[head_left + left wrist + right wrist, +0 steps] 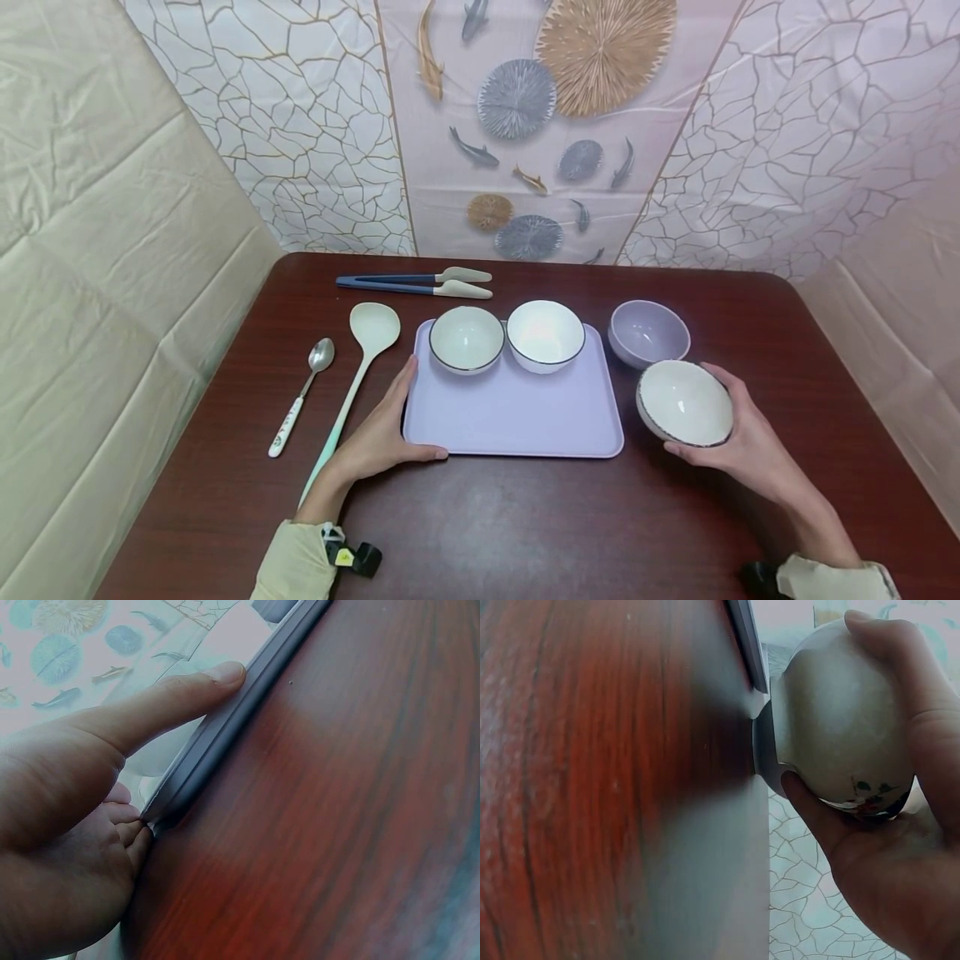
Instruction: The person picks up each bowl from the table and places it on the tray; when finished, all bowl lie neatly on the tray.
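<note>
In the head view my right hand (757, 450) grips a white bowl (686, 404) with a dark rim, thumb at the near side and fingers round its right. The right wrist view shows the bowl's outer wall (847, 712), with a small floral print, raised above the table. A purple bowl (648, 335) stands just behind it. My left hand (382, 429) spans the near left corner of a lilac tray (517, 425), thumb (187, 694) laid along the front rim and fingers along the left side. Two white bowls, one left (467, 340) and one right (546, 335), sit at the tray's back.
Left of the tray lie a white ladle (373, 329) with a mint handle and a metal spoon (321, 356) with a white printed handle. Blue tongs (397, 283) with pale tips lie at the back edge. Patterned cloth (517, 150) hangs behind the brown table (525, 525).
</note>
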### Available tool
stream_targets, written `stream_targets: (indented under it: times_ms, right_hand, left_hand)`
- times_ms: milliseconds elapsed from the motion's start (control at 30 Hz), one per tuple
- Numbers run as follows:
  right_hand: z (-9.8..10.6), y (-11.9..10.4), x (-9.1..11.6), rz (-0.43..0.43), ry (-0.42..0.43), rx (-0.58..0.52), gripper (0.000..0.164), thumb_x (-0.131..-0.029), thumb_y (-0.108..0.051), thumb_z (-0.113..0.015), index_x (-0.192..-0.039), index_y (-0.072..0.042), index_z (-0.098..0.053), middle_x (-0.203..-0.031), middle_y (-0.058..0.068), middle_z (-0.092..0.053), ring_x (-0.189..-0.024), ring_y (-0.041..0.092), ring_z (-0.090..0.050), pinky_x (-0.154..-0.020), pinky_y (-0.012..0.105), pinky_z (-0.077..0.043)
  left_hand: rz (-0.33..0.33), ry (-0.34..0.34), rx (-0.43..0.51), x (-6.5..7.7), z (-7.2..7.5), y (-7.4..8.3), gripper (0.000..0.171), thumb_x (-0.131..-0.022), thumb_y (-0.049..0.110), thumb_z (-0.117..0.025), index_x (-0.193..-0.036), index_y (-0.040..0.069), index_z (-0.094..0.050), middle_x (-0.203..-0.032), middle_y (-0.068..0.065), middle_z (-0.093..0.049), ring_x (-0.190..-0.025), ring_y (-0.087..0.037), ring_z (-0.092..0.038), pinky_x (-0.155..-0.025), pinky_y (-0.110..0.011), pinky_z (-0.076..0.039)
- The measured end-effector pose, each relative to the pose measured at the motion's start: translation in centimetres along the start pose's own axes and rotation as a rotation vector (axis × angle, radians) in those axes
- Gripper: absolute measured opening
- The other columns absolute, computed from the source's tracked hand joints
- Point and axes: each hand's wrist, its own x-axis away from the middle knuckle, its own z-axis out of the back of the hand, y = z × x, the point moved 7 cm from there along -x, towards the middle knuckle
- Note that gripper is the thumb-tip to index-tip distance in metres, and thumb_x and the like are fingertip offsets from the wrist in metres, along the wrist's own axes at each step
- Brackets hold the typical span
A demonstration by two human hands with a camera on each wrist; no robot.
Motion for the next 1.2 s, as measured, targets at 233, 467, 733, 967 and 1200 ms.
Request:
stream_targets:
  times_ms: [233, 467, 733, 967, 1200]
  right_hand:
    - [-0.5, -0.9, -0.5, 0.009, -0.018, -0.017, 0.119, -0.056, -0.011, -0.097, -0.152, -0.019, -0.028, -0.137, 0.013, -0.044, -0.110, 0.008, -0.044, -0.083, 0.007, -0.034]
    - [-3.0, -4.2, -2.5, 0.061, -0.090, -0.065, 0.118, -0.056, -0.018, -0.098, -0.151, -0.017, -0.028, -0.135, 0.009, -0.047, -0.111, 0.015, -0.047, -0.087, 0.011, -0.035]
    - [-7.9, -11.2, -4.9, 0.181, -0.223, -0.179, 0.115, -0.054, -0.013, -0.098, -0.147, -0.008, -0.032, -0.138, 0.010, -0.046, -0.117, 0.025, -0.050, -0.095, 0.026, -0.040]
    - [-11.5, -16.6, -5.5, 0.223, -0.318, -0.231, 0.113, -0.056, -0.011, -0.097, -0.146, -0.003, -0.030, -0.137, 0.016, -0.046, -0.117, 0.030, -0.050, -0.095, 0.049, -0.042]
    - [-16.4, -16.2, -5.9, 0.253, -0.405, -0.273, 0.118, -0.055, -0.030, -0.098, -0.150, -0.018, -0.028, -0.140, 0.002, -0.042, -0.122, 0.020, -0.047, -0.098, 0.047, -0.040]
  left_hand:
    - [0.002, -0.001, 0.004, 0.2, 0.1, -0.2, 0.134, -0.065, 0.044, -0.091, -0.158, 0.013, 0.001, -0.164, -0.003, 0.000, -0.146, -0.012, -0.005, -0.113, -0.046, -0.020]
    - [0.003, 0.008, 0.002, 0.4, 0.1, -0.2, 0.134, -0.065, 0.044, -0.091, -0.158, 0.013, 0.000, -0.164, -0.003, 0.000, -0.146, -0.014, -0.006, -0.112, -0.047, -0.020]
    - [-0.007, 0.000, 0.016, 0.2, 0.0, -0.3, 0.135, -0.065, 0.047, -0.090, -0.158, 0.014, 0.001, -0.164, -0.001, 0.000, -0.147, -0.014, -0.006, -0.112, -0.047, -0.021]
    - [-0.029, -0.003, 0.010, 0.0, 0.0, 0.0, 0.137, -0.063, 0.053, -0.089, -0.158, 0.013, 0.001, -0.164, -0.003, 0.000, -0.147, -0.016, -0.006, -0.112, -0.047, -0.021]
    - [-0.048, 0.009, 0.015, -0.1, 0.1, 0.1, 0.136, -0.064, 0.046, -0.091, -0.158, 0.012, 0.000, -0.164, -0.004, -0.001, -0.146, -0.015, -0.009, -0.111, -0.047, -0.022]
